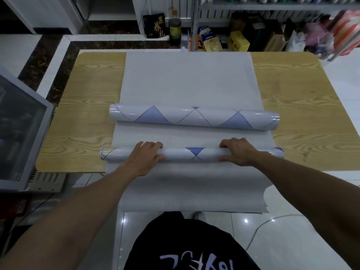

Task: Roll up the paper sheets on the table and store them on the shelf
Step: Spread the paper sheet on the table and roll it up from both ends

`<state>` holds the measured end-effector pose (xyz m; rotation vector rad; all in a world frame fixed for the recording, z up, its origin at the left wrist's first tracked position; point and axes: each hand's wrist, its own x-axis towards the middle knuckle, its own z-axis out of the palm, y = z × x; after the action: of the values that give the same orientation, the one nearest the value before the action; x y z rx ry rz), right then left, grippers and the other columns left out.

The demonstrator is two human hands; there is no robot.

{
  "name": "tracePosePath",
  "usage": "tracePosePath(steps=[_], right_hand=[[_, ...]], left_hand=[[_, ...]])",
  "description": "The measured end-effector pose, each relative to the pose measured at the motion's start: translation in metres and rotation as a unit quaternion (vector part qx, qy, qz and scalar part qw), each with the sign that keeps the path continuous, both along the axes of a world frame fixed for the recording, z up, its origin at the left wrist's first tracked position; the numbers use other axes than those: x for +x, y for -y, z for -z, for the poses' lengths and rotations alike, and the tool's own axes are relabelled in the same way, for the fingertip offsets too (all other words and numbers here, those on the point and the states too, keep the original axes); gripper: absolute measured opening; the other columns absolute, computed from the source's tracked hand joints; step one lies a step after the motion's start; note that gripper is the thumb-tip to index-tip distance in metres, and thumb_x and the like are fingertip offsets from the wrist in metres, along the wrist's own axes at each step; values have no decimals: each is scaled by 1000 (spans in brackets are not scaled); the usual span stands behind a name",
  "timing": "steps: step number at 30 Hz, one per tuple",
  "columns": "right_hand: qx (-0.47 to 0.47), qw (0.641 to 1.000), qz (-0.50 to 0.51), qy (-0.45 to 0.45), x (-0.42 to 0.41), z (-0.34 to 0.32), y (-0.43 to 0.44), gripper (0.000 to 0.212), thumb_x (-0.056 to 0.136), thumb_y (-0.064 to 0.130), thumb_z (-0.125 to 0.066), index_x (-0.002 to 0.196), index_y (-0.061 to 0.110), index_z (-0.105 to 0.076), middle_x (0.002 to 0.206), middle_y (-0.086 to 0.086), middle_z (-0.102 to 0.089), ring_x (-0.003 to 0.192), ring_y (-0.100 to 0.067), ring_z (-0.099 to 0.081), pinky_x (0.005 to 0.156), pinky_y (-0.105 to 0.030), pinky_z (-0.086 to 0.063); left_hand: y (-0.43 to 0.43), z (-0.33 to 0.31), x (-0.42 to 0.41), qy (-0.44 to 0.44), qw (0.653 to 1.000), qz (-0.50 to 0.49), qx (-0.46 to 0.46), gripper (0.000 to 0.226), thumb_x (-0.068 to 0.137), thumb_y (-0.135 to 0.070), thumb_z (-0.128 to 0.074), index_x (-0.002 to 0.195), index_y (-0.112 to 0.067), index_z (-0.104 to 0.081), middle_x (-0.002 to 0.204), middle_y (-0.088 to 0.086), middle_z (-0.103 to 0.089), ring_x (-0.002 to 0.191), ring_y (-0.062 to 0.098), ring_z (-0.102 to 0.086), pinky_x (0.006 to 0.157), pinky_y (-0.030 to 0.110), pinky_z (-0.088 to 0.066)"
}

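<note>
A strip of flat sheet (187,137) lay open between the near roll (191,153) and the far roll (194,118) (which barred the sheet's whole width). Bare table (302,114) wood stood free on either side; a grey cabinet (21,129) crowded the left edge.

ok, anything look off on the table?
The flat sheet hangs off the table's near edge, and its near right corner looks curled or torn. The near roll, gripped by left hand and right hand, and the far roll look intact.
</note>
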<state>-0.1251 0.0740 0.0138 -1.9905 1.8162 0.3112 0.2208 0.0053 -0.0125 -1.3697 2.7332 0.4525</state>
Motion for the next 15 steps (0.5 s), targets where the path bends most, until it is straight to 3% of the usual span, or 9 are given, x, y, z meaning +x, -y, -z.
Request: tracePosePath(steps=[1, 4, 7, 9, 11, 15], right_hand=[[-1, 1000, -8, -9, -1, 0, 0, 63, 82, 67, -49, 127, 23, -51, 125, -2, -52, 118, -22, -45, 96, -37, -34], [-1, 999, -18, -36, -1, 0, -2, 93, 66, 84, -21, 133, 26, -49, 123, -3, -42, 121, -22, -37, 102, -37, -34], [-1, 999, -29, -26, 1, 4, -7, 82, 69, 76, -56, 133, 24, -46, 127, -3, -44, 124, -23, -37, 105, -38, -31], [-17, 1000, 0, 15, 2, 3, -7, 71, 73, 59, -69, 127, 20, -47, 128, -3, -52, 121, -23, -45, 100, -36, -35], [-26, 999, 24, 35, 1, -1, -4, 58, 78, 52, -68, 120, 16, -49, 124, -5, -60, 114, -25, -54, 94, -33, -39], [-11, 999, 32, 21, -2, -2, -4, 60, 77, 61, -64, 122, 23, -55, 129, -1, -53, 125, -21, -44, 103, -36, -34]], left_hand=[[-2, 1, 0, -2, 1000, -3, 0, 57, 85, -62, -35, 116, -17, -54, 113, 5, -60, 105, 27, -54, 92, 42, -38], [-5, 6, 1, 8, 1000, 6, -17, 67, 72, -67, -62, 116, -15, -58, 112, 6, -53, 104, 27, -49, 88, 41, -42], [-4, 7, 2, 3, 1000, 2, -22, 61, 73, -54, -72, 115, -12, -60, 102, 9, -55, 96, 32, -52, 80, 40, -42], [-2, 4, 0, -3, 1000, -9, -18, 51, 79, -48, -68, 113, -11, -58, 101, 10, -59, 95, 33, -54, 81, 40, -39], [0, -1, -2, 6, 1000, -15, -11, 42, 87, -47, -59, 110, -12, -55, 102, 9, -63, 96, 30, -56, 86, 38, -35], [-1, 1, 1, 37, 999, -10, 8, 45, 97, -51, -31, 115, -17, -53, 114, 4, -59, 108, 26, -52, 96, 38, -31]])
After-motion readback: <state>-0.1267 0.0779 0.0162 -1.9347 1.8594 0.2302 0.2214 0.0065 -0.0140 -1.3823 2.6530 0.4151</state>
